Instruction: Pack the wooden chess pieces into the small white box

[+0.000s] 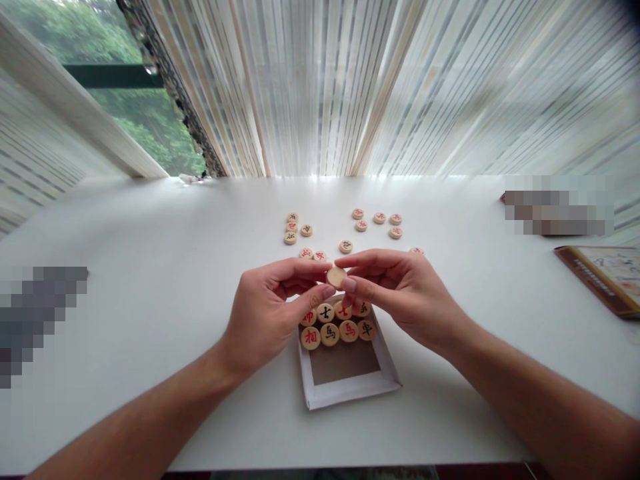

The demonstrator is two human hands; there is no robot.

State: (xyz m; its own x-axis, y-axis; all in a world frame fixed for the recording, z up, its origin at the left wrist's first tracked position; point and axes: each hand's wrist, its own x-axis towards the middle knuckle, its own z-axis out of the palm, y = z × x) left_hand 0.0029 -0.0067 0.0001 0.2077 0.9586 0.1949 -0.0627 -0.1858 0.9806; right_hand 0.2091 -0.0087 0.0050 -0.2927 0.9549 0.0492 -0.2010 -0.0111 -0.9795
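Between my two hands, above the far part of a white box (345,393), is a round wooden Chinese chess piece (337,277) with a blank face toward me. The thumb and fingers of my left hand (273,310) pinch it from the left. On its right side, my right hand (400,293) grips it between thumb and fingers. Inside the box, pieces with red and black characters stand in rows, such as a red-marked piece (311,338) and a black-marked piece (330,334). My fingers partly cover the farther row. The near part of the box shows its bare brown bottom.
Loose chess pieces lie beyond my hands, including a left group (291,237), a single piece (345,247) and a right group (395,233). A brown-edged printed box (600,280) lies at the right. Blurred-out items sit at both sides. Striped curtains (310,87) hang behind the white table (175,233).
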